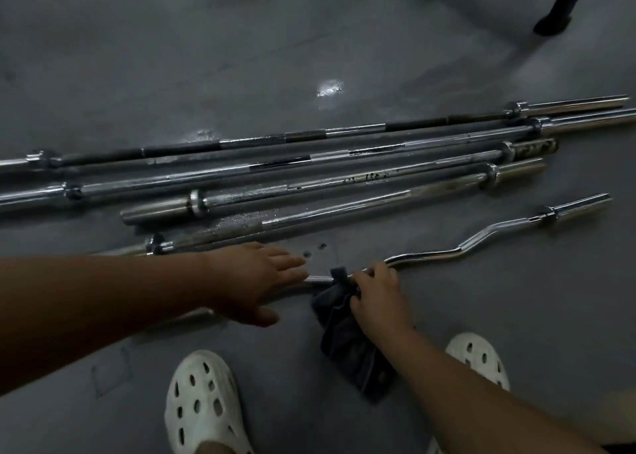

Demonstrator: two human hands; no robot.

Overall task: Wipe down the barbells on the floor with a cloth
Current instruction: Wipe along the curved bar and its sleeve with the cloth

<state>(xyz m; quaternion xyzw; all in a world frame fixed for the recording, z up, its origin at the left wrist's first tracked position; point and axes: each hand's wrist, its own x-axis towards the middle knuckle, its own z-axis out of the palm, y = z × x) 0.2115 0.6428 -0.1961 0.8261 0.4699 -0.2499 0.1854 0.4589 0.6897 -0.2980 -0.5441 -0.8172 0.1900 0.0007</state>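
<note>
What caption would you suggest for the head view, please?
Right hand grips a dark grey cloth on a curved chrome curl bar, left hand open over it, straight steel barbells behind.

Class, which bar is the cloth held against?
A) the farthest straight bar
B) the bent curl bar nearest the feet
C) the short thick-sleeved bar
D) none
B: the right hand grips the dark cloth around the bent curl bar.
</note>
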